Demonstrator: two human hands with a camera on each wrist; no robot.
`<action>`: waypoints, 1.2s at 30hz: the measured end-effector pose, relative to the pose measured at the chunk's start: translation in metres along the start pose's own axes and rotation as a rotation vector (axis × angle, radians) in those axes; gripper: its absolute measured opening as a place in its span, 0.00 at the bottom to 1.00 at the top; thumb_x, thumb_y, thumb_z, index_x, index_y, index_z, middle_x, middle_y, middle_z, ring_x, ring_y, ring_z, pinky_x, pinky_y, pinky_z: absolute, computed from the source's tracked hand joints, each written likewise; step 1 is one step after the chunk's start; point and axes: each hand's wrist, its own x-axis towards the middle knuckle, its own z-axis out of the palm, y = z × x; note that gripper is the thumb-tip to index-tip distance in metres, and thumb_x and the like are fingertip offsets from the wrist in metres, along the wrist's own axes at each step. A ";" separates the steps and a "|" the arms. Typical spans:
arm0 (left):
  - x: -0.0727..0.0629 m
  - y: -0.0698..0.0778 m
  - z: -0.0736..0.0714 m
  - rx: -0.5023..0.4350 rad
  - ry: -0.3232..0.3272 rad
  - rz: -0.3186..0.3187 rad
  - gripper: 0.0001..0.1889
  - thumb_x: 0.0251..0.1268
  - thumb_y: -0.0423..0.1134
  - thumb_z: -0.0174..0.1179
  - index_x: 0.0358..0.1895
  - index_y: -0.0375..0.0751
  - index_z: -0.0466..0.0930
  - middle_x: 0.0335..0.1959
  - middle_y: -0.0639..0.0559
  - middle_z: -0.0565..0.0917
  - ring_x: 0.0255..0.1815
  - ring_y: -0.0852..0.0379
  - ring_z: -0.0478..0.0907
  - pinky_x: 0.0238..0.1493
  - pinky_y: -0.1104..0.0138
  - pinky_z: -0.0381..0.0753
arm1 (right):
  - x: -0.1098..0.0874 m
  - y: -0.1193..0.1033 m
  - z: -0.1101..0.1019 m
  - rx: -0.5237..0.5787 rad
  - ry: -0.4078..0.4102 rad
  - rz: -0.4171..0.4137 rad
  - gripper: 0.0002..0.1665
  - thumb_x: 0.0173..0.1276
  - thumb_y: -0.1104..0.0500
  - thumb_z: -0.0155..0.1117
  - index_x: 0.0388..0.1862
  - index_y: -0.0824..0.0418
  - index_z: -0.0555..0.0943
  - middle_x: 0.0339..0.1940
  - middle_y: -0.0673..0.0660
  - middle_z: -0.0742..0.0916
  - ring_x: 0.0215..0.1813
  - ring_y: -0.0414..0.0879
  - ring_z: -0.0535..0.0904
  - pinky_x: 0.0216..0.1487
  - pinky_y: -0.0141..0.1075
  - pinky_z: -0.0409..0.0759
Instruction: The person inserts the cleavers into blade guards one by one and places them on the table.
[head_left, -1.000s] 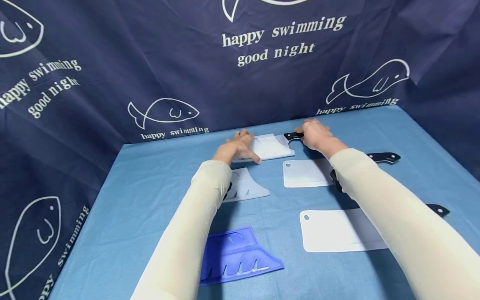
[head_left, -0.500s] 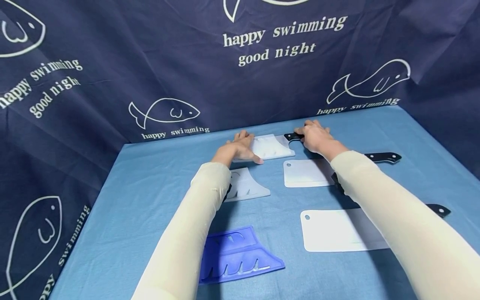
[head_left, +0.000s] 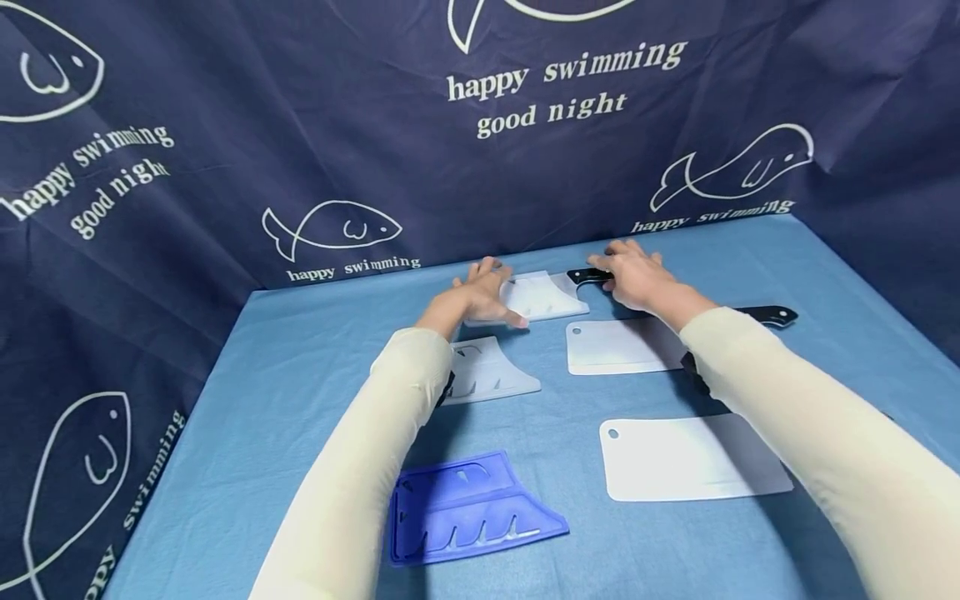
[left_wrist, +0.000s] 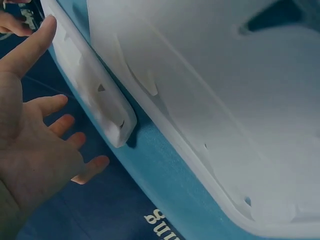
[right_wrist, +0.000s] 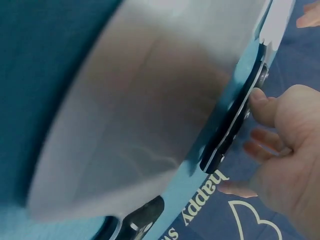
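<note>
At the back of the table lies a cleaver whose blade sits in a white blade guard [head_left: 542, 296], its black handle [head_left: 587, 276] pointing right. My left hand [head_left: 480, 296] hovers at the guard's left end, fingers spread and holding nothing; the left wrist view shows the fingers [left_wrist: 60, 125] apart from it. By the handle is my right hand [head_left: 633, 277], its fingers loose. In the right wrist view the thumb [right_wrist: 262, 107] is right at the handle, the other fingers off it. A second white blade guard [head_left: 491, 371] lies nearer, partly behind the left forearm.
A blue blade guard [head_left: 476, 512] lies at the front left. Two bare cleavers, one in the middle [head_left: 615, 346] and a larger one in front [head_left: 690, 458], lie at the right, partly under the right forearm. A dark printed curtain [head_left: 450, 167] borders the blue table [head_left: 300, 375].
My right fingers have loosened from the handle, and my left hand has lifted slightly off the guard. The cleaver in its guard stays in place; the head view has shifted slightly.
</note>
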 end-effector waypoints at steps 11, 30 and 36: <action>-0.054 -0.016 0.012 -0.030 0.135 0.119 0.50 0.52 0.60 0.68 0.76 0.52 0.52 0.77 0.52 0.43 0.76 0.49 0.39 0.64 0.42 0.47 | -0.054 0.004 -0.019 -0.054 0.061 -0.133 0.31 0.66 0.66 0.61 0.69 0.60 0.71 0.65 0.68 0.68 0.62 0.63 0.62 0.49 0.63 0.66; -0.144 -0.066 0.042 -0.079 0.281 0.102 0.52 0.45 0.60 0.72 0.74 0.48 0.58 0.75 0.47 0.51 0.72 0.45 0.48 0.56 0.46 0.54 | -0.146 0.057 -0.033 -0.079 0.089 -0.079 0.34 0.63 0.69 0.63 0.69 0.58 0.71 0.64 0.70 0.67 0.60 0.67 0.61 0.41 0.64 0.66; -0.145 -0.067 0.047 -0.089 0.255 0.095 0.53 0.43 0.59 0.73 0.74 0.44 0.58 0.75 0.46 0.52 0.72 0.46 0.49 0.58 0.43 0.53 | -0.147 0.075 -0.030 -0.075 0.053 -0.032 0.34 0.64 0.65 0.64 0.70 0.58 0.68 0.64 0.71 0.65 0.60 0.71 0.59 0.40 0.65 0.66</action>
